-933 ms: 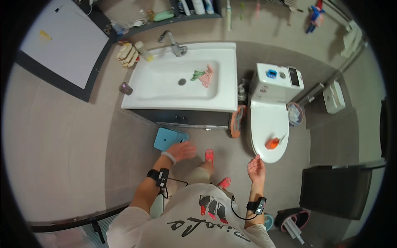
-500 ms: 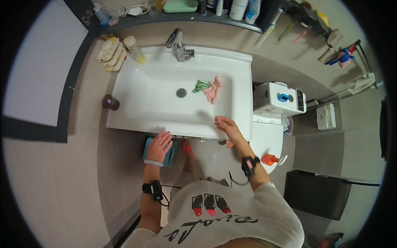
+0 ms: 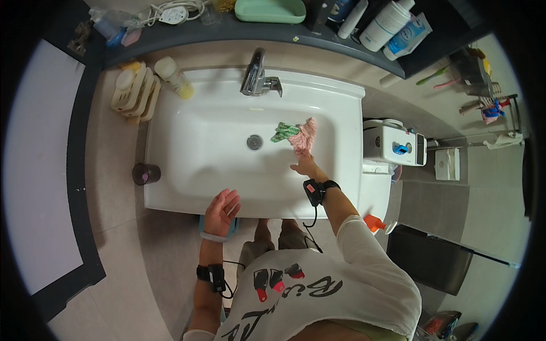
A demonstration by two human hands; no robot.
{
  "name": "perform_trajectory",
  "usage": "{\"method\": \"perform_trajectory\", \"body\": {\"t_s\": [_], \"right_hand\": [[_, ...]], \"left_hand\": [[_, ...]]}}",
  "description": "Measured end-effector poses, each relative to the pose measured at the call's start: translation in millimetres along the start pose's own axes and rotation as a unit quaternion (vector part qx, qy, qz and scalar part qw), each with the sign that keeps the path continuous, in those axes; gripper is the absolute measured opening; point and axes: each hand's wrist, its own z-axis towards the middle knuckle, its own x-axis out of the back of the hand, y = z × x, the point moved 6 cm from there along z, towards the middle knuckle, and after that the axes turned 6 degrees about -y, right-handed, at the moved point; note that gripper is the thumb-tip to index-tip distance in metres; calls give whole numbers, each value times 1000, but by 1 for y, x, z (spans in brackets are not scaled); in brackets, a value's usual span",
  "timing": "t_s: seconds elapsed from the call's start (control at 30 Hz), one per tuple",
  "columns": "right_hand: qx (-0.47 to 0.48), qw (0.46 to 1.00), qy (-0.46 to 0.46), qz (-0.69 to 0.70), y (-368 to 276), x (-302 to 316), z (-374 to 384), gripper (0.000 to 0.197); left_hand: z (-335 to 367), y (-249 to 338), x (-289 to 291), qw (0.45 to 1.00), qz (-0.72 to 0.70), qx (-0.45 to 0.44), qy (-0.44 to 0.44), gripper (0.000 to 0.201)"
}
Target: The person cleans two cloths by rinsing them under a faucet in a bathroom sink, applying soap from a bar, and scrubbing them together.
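A crumpled cloth lies in the white sink basin (image 3: 199,170), right of the drain (image 3: 254,142). One part of it is a pink cloth (image 3: 304,136) and the other a green-and-white cloth (image 3: 284,132); whether they are joined I cannot tell. My right hand (image 3: 307,166) is in the basin with its fingertips at the lower edge of the pink cloth, thumb held apart. A firm hold on the cloth is not visible. Over the front rim of the sink, my left hand (image 3: 222,209) is open and holds nothing, its fingers stretched out.
A chrome faucet (image 3: 257,77) stands at the back rim. On the left are a yellowish bottle (image 3: 174,78), cream-coloured racks (image 3: 135,94) and a dark cup (image 3: 146,174). Above runs a dark shelf (image 3: 227,35) with toiletries. A white appliance (image 3: 392,144) and an orange bottle (image 3: 373,223) are at right.
My right hand has moved forward from the front edge of the sink to the pink cloth. My left hand has come up over the front rim. The view has shifted closer to the sink.
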Motion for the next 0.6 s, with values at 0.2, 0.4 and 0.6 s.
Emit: {"method": "perform_trajectory", "body": {"t_s": [0.2,0.4,0.6], "right_hand": [[84,942,183,269,-41,100,-61,41],[145,794,97,582,-48,158,-95,25],[230,785,-8,575,-106,174,-125,19]], "left_hand": [[9,1,0,999,-30,-7,13,37],[49,-2,-67,999,36,-11,-38,36],[89,-16,-124,984,92,-10,-153,45]]}}
